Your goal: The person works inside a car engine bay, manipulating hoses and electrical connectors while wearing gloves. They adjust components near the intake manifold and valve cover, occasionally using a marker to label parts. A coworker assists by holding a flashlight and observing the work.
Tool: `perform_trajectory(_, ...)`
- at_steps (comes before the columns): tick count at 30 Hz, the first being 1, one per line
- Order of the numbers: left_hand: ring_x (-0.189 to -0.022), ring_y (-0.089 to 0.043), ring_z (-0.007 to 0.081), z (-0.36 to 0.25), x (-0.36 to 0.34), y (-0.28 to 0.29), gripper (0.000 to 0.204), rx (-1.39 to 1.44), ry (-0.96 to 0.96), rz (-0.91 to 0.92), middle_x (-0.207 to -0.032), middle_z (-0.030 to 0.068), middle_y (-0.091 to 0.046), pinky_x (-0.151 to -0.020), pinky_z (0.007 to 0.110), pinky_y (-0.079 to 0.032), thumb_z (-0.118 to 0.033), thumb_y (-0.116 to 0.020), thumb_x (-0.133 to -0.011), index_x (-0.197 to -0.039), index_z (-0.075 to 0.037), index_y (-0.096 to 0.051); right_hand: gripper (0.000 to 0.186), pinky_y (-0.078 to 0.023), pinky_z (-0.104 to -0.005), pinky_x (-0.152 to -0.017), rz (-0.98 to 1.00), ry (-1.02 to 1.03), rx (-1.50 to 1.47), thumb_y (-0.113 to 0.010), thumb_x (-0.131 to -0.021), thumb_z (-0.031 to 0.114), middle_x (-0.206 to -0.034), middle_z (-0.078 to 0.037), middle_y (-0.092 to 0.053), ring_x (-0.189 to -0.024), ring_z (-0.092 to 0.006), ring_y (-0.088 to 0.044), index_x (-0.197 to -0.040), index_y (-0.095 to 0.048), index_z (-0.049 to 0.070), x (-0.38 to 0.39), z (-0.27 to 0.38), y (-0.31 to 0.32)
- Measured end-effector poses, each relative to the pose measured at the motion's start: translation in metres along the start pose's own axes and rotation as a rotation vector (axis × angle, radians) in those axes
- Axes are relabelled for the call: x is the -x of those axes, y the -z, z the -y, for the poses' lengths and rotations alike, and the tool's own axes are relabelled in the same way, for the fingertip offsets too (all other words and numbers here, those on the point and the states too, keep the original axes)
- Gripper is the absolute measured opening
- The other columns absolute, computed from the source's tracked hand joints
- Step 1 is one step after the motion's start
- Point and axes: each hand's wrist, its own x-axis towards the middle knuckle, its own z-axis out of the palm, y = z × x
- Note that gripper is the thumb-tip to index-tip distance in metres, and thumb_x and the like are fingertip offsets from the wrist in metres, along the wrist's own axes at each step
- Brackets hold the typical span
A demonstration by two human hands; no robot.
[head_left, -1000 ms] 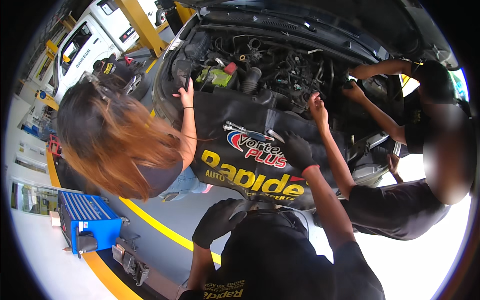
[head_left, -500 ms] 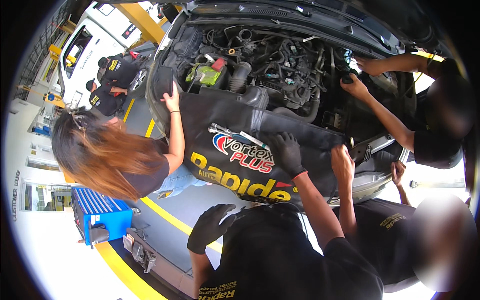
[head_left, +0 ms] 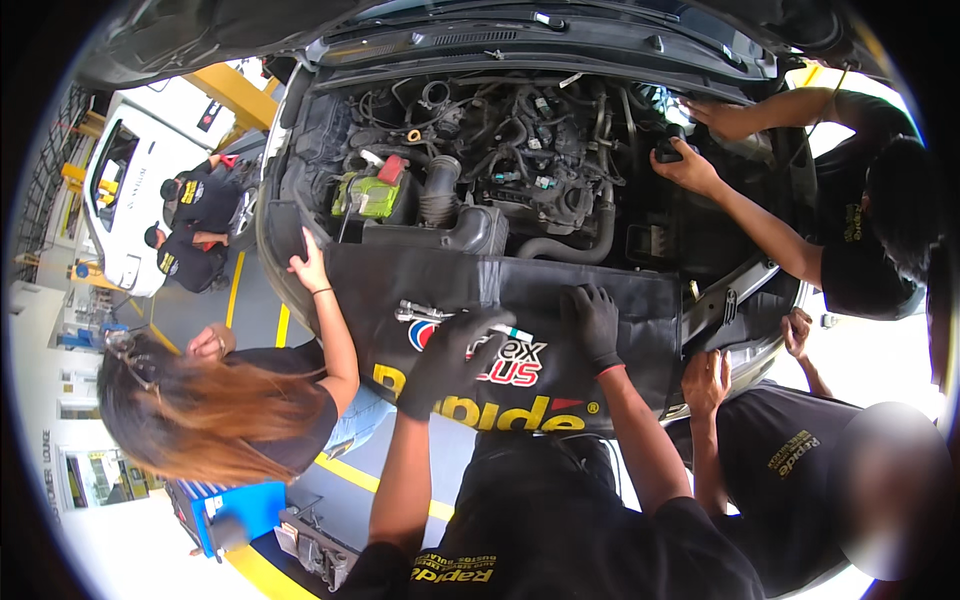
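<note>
My left hand (head_left: 452, 360), in a black glove, hovers low over a black fender cover (head_left: 610, 300) with its fingers apart. Beneath it lies a silver ratchet-type tool (head_left: 412, 313), its middle hidden by the glove; a white and teal end (head_left: 516, 333) shows past the fingertips. Whether the fingers touch the tool I cannot tell. My right hand (head_left: 592, 328), also gloved in black, rests on the cover to the right with its fingers stretched out and nothing in them. The cover hangs over the front edge of an uncovered engine bay (head_left: 540, 160).
A person (head_left: 230, 390) stands close on my left, a hand at the car's edge. At right another person's hand (head_left: 685, 165) holds a dark object over the bay; one more person (head_left: 770, 450) leans by the front edge. A blue tool cabinet (head_left: 245, 515) stands behind at left.
My left hand has come up and forward from beside my body to above the silver tool. My right hand stays on the cover. The view has shifted; the phone at left is no longer plainly visible.
</note>
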Motion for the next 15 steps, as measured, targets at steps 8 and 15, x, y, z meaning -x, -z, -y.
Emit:
perform_trajectory(8,-0.096,-0.074,0.0405,0.204,-0.168,0.008,0.024,-0.148,0.063,-0.434,-0.101,0.0193,-0.076,-0.084,0.048,-0.058,-0.024,-0.064,-0.104,-0.104,-0.004,-0.077,0.019,-0.054,-0.0506,-0.084,0.053,-0.010,0.038,-0.076,-0.092,0.022,-0.105,-0.007,-0.073,-0.096,-0.0340,-0.068,-0.111,-0.077,0.018,-0.015,0.020,0.007)
perform_trajectory(15,-0.094,-0.072,0.0428,0.220,-0.203,-0.040,0.040,-0.513,0.449,-0.618,-0.102,0.0191,-0.075,-0.081,0.054,-0.057,-0.045,-0.065,-0.100,-0.098,-0.008,-0.079,0.019,-0.054,-0.0463,-0.081,-0.056,-0.227,-0.331,-0.072,-0.098,0.019,-0.100,-0.014,-0.071,-0.092,-0.0345,-0.068,-0.114,-0.076,0.008,-0.075,0.009,0.007)
